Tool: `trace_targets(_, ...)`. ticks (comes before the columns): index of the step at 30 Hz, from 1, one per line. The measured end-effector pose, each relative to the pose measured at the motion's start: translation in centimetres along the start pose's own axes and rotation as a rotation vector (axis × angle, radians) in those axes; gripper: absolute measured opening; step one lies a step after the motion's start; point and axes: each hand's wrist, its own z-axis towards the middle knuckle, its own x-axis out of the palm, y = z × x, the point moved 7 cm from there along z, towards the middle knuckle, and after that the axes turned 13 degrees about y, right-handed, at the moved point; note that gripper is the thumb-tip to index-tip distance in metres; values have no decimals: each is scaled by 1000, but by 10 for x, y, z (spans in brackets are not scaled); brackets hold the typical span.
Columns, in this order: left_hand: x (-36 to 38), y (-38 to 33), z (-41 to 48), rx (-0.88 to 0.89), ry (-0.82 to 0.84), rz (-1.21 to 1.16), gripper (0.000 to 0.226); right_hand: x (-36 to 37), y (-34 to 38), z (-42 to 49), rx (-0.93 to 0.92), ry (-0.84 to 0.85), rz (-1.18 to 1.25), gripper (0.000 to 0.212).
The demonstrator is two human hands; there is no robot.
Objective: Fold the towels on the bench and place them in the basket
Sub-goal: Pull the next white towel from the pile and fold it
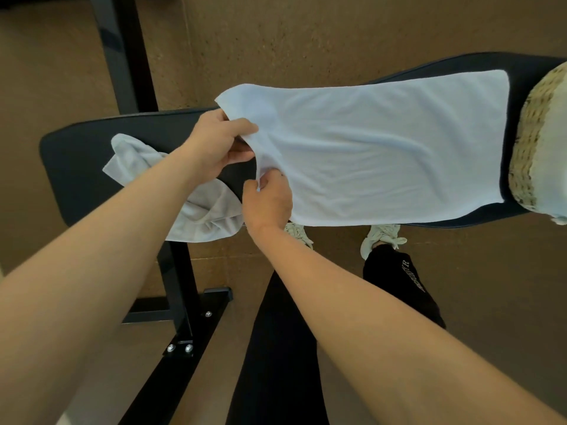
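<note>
Single head-worn wide-angle view, set above the near side of the black bench (79, 167) and aimed steeply downward across it. Close enough for both forearms to fill the lower frame; floor seen beyond the bench's far edge. No second view supplied.

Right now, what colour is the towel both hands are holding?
Pale blue, plain, no pattern: the spread towel, seen in the head view.

Both forearms bare to the frame edge, no sleeves, watch or rings seen on left hand (214, 142) or right hand (268, 200). Black trousers (402, 289), pale lettering printed down the right leg, too blurred to read. Off-white knit lace-up sneakers (383, 237), one on each foot.
</note>
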Motion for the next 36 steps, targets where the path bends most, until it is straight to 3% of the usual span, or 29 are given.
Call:
trace_targets(5,28,-27,2,107,-93,24,12,-45,-29,-14,11,60,79,12)
trace_targets(9,73,-49,16,103,-146,91,21,-114,-57,-20,-34,32,111,4)
trace_targets(19,206,-91,61,161,-109,163,29,-283,-106,-10,-95,2,-158,12)
trace_targets(26,289,-84,98,138,-48,210,26,-370,-150,8,94,-77,-196,16)
trace_targets(36,375,-72,138,76,-46,404,22,-415,-205,19,298,-54,42,22)
